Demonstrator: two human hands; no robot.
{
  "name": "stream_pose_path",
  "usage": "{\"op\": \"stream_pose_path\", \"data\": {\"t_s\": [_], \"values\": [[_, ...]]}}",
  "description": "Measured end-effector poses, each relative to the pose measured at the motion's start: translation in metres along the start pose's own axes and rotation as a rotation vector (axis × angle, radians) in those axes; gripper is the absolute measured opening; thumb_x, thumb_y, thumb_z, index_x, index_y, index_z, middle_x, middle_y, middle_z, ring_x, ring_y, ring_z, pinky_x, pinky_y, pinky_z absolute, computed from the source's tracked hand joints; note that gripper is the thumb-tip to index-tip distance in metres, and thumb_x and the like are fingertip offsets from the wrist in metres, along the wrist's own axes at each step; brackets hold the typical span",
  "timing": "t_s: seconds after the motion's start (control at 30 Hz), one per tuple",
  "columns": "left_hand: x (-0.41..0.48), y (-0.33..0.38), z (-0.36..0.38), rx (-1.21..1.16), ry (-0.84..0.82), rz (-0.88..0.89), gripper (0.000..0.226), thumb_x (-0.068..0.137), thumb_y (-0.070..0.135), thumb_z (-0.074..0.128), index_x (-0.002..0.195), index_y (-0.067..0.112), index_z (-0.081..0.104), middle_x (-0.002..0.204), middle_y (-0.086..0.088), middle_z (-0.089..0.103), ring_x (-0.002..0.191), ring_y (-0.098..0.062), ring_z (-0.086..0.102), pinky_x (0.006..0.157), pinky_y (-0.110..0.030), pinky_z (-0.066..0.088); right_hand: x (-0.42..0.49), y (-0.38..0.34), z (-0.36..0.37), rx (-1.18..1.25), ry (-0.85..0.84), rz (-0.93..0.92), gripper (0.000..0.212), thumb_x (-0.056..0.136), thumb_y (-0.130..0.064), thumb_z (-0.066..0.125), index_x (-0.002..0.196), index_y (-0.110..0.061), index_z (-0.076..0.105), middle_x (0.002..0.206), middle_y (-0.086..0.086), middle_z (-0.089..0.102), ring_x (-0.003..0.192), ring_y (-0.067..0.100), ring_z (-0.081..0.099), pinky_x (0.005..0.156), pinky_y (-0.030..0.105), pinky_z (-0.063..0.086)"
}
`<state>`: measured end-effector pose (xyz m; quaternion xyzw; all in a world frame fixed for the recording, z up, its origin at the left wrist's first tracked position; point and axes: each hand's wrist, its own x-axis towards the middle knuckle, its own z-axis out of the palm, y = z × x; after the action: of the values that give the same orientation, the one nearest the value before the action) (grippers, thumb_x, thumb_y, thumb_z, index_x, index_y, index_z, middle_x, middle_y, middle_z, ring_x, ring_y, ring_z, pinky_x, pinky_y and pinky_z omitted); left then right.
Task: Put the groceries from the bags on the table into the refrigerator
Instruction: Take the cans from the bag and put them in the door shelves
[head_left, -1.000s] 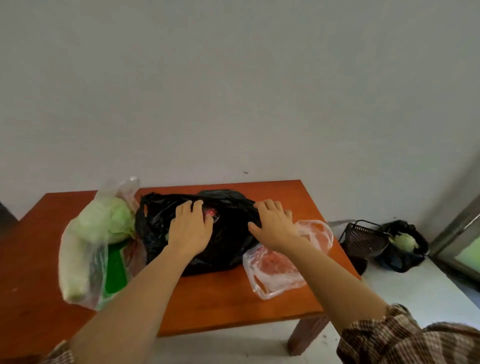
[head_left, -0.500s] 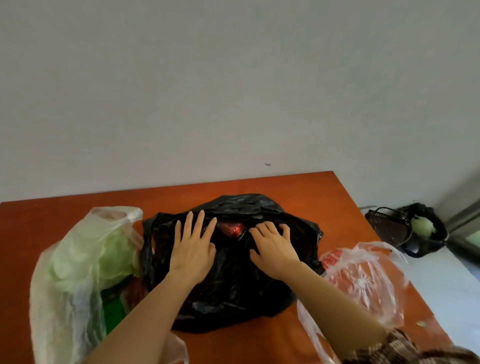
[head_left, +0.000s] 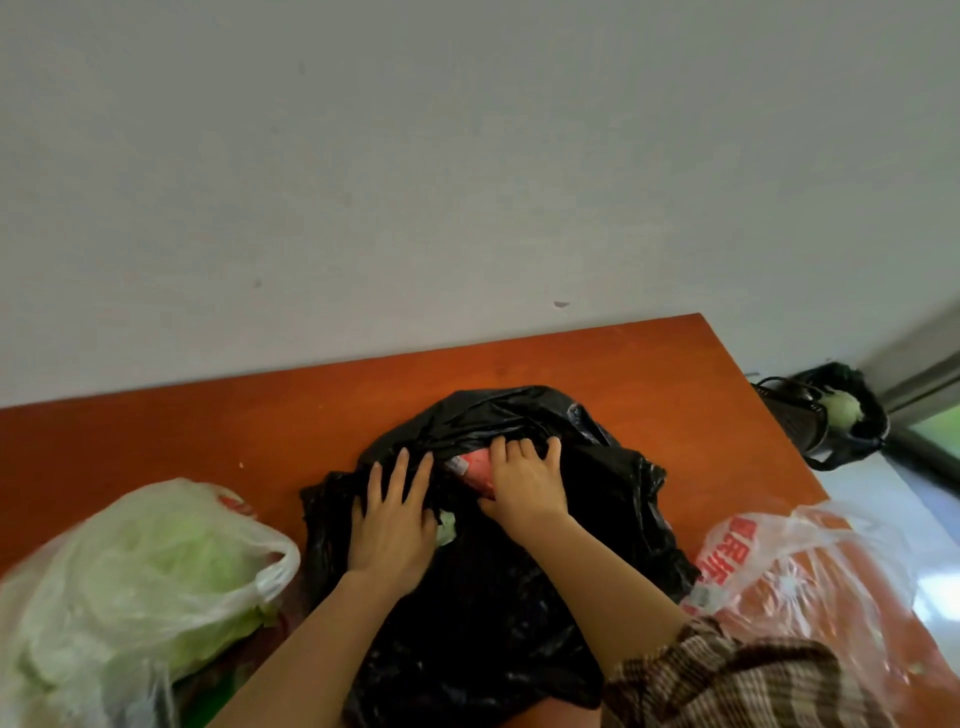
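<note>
A black plastic bag (head_left: 519, 613) lies in the middle of the orange wooden table (head_left: 649, 374). My left hand (head_left: 395, 519) rests flat on the bag's left side with its fingers straight and spread. My right hand (head_left: 524, 478) reaches into the bag's mouth, and its fingers curl over a red packet (head_left: 472, 465) that shows between the two hands. A pale green scrap (head_left: 447, 525) peeks out below it. The rest of the bag's contents is hidden. No refrigerator is in view.
A clear bag holding a green cabbage (head_left: 145, 582) sits at the left. A clear bag with red print (head_left: 779, 561) lies at the right table edge. On the floor at the far right stand a dark basket (head_left: 789, 410) and a black bag with a green vegetable (head_left: 844, 410). A wall runs behind the table.
The view has come closer to the table. My right hand moved from the clear right-hand bag onto the black bag and now curls over the red packet. The left hand stayed on the bag.
</note>
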<state>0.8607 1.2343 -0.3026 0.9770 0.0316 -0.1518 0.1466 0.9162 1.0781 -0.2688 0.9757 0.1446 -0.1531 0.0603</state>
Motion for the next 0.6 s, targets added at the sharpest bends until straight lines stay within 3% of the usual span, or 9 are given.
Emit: {"op": "stream_pose_path", "data": {"t_s": [0.17, 0.3, 0.37, 0.43, 0.47, 0.6], "values": [[0.003, -0.006, 0.012, -0.040, -0.040, -0.015, 0.067, 0.099, 0.035, 0.032, 0.151, 0.025, -0.009, 0.159, 0.006, -0.012, 0.146, -0.025, -0.010, 0.115, -0.049, 0.016, 0.004, -0.001, -0.001, 0.109, -0.026, 0.064, 0.085, 0.082, -0.050, 0.063, 0.143, -0.006, 0.023, 0.130, 0.011, 0.052, 0.120, 0.030, 0.050, 0.109, 0.054, 0.020], [0.004, -0.008, 0.013, -0.010, -0.068, -0.003, 0.065, 0.099, 0.037, 0.030, 0.152, 0.025, -0.007, 0.160, 0.006, -0.009, 0.146, -0.026, -0.009, 0.116, -0.049, 0.014, -0.007, 0.008, -0.020, 0.347, -0.112, 0.149, 0.067, 0.077, -0.058, 0.061, 0.119, -0.010, 0.042, 0.106, 0.008, 0.062, 0.094, 0.030, 0.061, 0.075, 0.037, 0.046], [0.006, -0.007, 0.011, -0.016, -0.095, -0.005, 0.064, 0.100, 0.038, 0.029, 0.152, 0.025, -0.006, 0.160, 0.007, -0.009, 0.146, -0.026, -0.010, 0.116, -0.049, 0.014, -0.013, 0.014, -0.030, 0.516, -0.178, 0.211, 0.053, 0.077, -0.058, 0.061, 0.096, -0.010, 0.052, 0.088, 0.005, 0.058, 0.077, 0.025, 0.057, 0.064, 0.033, 0.044], [0.007, -0.008, 0.008, -0.036, -0.116, -0.005, 0.062, 0.100, 0.038, 0.029, 0.152, 0.026, -0.004, 0.160, 0.006, -0.008, 0.146, -0.026, -0.010, 0.116, -0.050, 0.016, -0.021, 0.022, -0.036, 0.732, -0.218, 0.277, 0.048, 0.079, -0.056, 0.062, 0.068, -0.012, 0.044, 0.066, 0.002, 0.047, 0.057, 0.020, 0.046, 0.054, 0.031, 0.036], [0.007, -0.008, 0.006, -0.048, -0.118, -0.002, 0.062, 0.100, 0.037, 0.029, 0.152, 0.026, -0.003, 0.160, 0.006, -0.008, 0.146, -0.026, -0.009, 0.116, -0.050, 0.017, -0.026, 0.026, -0.039, 0.824, -0.237, 0.300, 0.050, 0.080, -0.054, 0.063, 0.064, -0.012, 0.040, 0.062, 0.002, 0.043, 0.053, 0.019, 0.041, 0.051, 0.030, 0.034], [0.000, -0.001, -0.007, -0.078, -0.077, 0.000, 0.061, 0.101, 0.039, 0.030, 0.153, 0.023, 0.002, 0.161, 0.002, -0.002, 0.146, -0.028, -0.006, 0.117, -0.048, 0.015, -0.063, 0.044, -0.050, 1.163, -0.277, 0.407, 0.047, 0.078, -0.050, 0.065, 0.075, -0.005, 0.055, 0.067, 0.007, 0.057, 0.054, 0.021, 0.054, 0.048, 0.026, 0.043]]}}
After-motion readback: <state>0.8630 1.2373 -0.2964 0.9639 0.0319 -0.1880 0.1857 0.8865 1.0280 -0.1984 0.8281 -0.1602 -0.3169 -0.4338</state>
